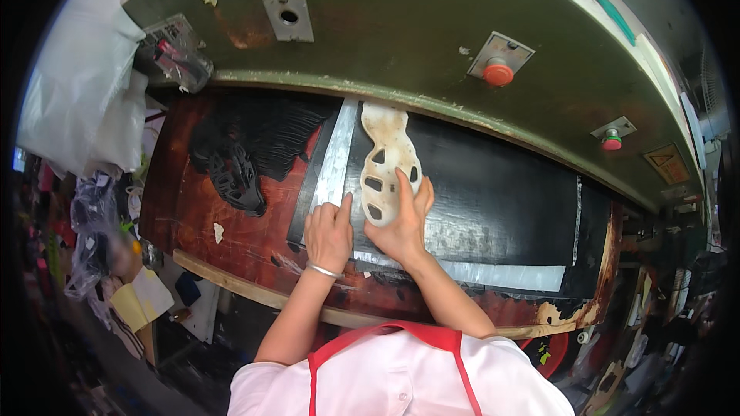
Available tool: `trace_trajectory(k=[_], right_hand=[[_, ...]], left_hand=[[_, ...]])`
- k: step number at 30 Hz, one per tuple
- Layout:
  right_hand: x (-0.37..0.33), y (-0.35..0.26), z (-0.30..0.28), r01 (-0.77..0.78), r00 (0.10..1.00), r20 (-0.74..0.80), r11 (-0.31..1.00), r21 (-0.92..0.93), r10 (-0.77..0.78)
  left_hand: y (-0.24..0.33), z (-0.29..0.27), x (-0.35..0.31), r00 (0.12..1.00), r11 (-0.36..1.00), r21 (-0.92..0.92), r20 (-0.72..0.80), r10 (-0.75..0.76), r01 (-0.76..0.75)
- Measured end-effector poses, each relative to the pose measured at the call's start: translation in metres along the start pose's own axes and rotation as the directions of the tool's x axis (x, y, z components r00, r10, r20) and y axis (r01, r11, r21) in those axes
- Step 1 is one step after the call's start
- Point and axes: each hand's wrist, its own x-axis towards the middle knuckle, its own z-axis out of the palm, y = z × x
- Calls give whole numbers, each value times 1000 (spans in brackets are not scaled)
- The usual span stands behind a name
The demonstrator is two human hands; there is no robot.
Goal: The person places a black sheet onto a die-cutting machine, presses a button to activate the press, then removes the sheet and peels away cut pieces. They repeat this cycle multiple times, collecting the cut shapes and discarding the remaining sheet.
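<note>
A cream, sole-shaped plate (389, 142) with several cut-out holes lies lengthwise on a black mat (493, 208). My right hand (402, 227) grips its near, rounded end, with fingers over its right side and the thumb at the near edge. To the left of that end, my left hand (330, 240) rests low over the mat beside a pale shiny strip (337, 154). Its fingers are bent inward, and whatever may be under them is hidden. A metal bangle (325, 270) circles the left wrist.
A pile of black strappy, lattice-like pieces (239, 154) lies left on the reddish-brown board (208, 223). Across the back runs a green machine beam (385, 31) with a red push button (498, 72) and a smaller button (610, 140). Plastic bags (85, 85) hang at far left.
</note>
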Motion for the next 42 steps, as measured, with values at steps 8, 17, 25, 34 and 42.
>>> trace_trajectory(k=[8,17,25,34,42], right_hand=[[-43,6,-75,-296,950,223,406,865,217],[-57,41,-96,-73,997,-24,997,25,74],[-13,68,-62,66,996,-48,987,-148,-74],[135,133,-242,-213,602,-792,976,-38,100],[169,177,-230,-155,599,-799,971,-183,-55]], left_hand=[[7,-23,-58,999,998,-43,38,36,-35],[5,-16,-54,997,998,24,50,53,-54],[-1,2,-2,999,1000,28,-32,-12,13],[5,-6,28,1000,969,-246,18,-5,9],[4,62,83,1000,972,-235,-21,-7,2]])
